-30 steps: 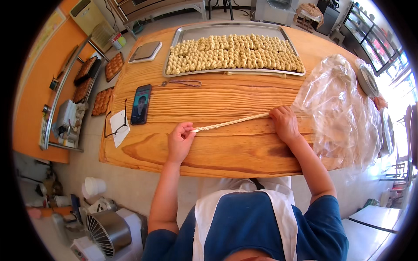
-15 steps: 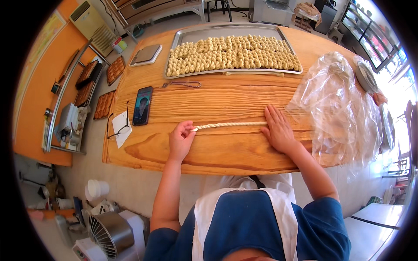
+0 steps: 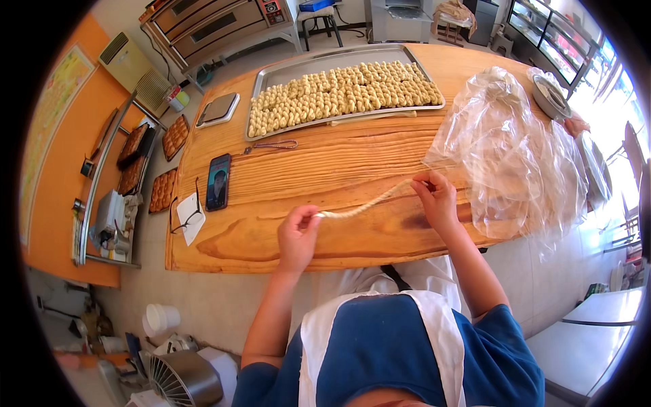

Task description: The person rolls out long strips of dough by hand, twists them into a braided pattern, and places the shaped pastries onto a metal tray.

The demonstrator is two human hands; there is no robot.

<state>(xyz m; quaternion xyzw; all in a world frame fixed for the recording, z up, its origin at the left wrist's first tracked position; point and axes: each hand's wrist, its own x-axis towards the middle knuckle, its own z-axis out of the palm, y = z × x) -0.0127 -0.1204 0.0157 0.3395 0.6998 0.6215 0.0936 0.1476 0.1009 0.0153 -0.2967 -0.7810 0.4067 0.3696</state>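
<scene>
The right hand [image 3: 438, 199] has lifted; it and the left hand [image 3: 297, 239] pinch the dough rope [image 3: 367, 207].

A slender, pale-cream, rope-twisted dough strand [image 3: 369, 205] sags in a shallow curve, three o'clock of view centre, ends toward eight and two.
</scene>
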